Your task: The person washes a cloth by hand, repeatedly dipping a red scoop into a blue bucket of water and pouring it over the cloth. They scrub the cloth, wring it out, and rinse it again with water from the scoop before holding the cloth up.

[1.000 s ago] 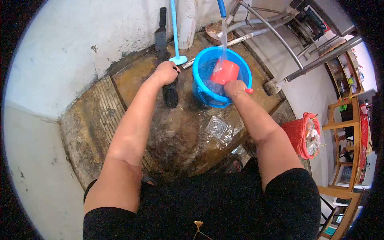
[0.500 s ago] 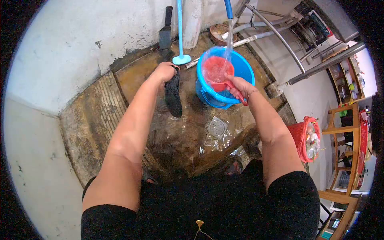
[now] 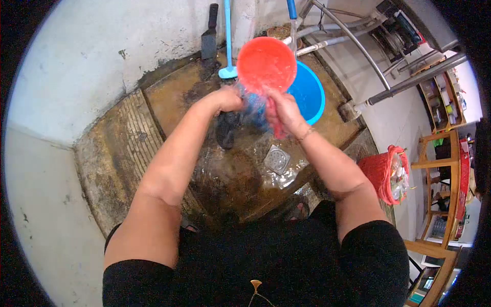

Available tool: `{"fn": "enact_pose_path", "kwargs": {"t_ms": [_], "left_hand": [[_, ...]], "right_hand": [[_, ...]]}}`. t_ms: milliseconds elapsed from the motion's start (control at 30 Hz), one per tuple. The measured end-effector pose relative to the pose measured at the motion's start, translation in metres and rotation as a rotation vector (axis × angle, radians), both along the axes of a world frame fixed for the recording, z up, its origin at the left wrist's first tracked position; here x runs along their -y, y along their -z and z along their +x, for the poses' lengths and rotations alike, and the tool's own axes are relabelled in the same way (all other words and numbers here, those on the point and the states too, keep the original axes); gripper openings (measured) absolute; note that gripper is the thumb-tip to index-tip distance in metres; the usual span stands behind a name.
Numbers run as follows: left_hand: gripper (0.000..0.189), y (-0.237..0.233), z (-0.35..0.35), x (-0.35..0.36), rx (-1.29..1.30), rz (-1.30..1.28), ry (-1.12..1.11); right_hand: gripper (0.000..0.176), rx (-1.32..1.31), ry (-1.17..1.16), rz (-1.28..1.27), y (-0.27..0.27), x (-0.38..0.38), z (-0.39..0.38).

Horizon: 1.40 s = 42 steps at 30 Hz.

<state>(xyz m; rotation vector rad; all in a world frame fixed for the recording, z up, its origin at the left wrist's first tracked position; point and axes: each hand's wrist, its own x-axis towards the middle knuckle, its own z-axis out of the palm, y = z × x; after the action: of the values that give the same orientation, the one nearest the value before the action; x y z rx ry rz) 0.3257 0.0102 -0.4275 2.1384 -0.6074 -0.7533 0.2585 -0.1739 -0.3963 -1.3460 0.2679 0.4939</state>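
Observation:
My right hand (image 3: 284, 110) is closed round the handle of a red water dipper (image 3: 267, 64), raised and tilted beside the blue bucket (image 3: 308, 92). Water spills from the dipper toward my left hand (image 3: 225, 100), which grips the upper end of a dark, wet item that looks like a black shoe (image 3: 225, 134). It hangs toe-down over the wet floor, partly hidden by splashing water. A blue hose (image 3: 292, 9) runs water down behind the dipper, above the bucket.
A floor drain (image 3: 277, 159) lies in the wet concrete below my hands. Against the wall stand a light-blue long-handled tool (image 3: 228, 41) and a dark flat-bladed scraper (image 3: 208, 43). At right are a red waste basket (image 3: 381, 174), metal pipes (image 3: 353, 38) and a wooden chair (image 3: 434, 165).
My right hand has lifted the dipper out of the bucket and moved it left, tipping water toward the black shoe. My left hand has shifted slightly right, still holding the shoe.

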Motion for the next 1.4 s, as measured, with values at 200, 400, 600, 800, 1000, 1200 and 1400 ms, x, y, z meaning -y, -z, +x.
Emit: {"fn": "enact_pose_path", "kwargs": {"t_ms": [200, 400, 600, 800, 1000, 1200, 1400], "left_hand": [[0.032, -0.031, -0.023, 0.007, 0.268, 0.661, 0.155], [0.030, -0.009, -0.010, -0.003, 0.380, 0.586, 0.054], [0.023, 0.015, 0.005, -0.012, 0.244, 0.296, -0.331], [0.027, 0.029, 0.016, -0.005, 0.399, 0.192, -0.461], [0.029, 0.034, 0.022, -0.002, 1.008, 0.000, -0.307], [0.016, -0.003, 0.007, 0.005, 0.286, 0.072, -0.473], [0.009, -0.022, 0.005, 0.007, 0.322, 0.068, -0.452]], "right_hand": [[0.031, 0.511, 0.314, -0.039, 0.038, -0.057, 0.020], [0.035, 0.599, 0.303, -0.318, 0.066, -0.060, 0.042], [0.047, 0.703, 0.284, -0.888, 0.047, -0.057, 0.027], [0.038, 0.876, 0.255, -1.126, 0.025, -0.051, 0.014], [0.024, 1.173, 0.140, -1.297, 0.021, -0.022, 0.009], [0.027, 1.023, 0.106, -1.600, -0.009, 0.023, 0.004], [0.040, 0.305, -0.039, -1.771, -0.028, 0.063, 0.015]]}}
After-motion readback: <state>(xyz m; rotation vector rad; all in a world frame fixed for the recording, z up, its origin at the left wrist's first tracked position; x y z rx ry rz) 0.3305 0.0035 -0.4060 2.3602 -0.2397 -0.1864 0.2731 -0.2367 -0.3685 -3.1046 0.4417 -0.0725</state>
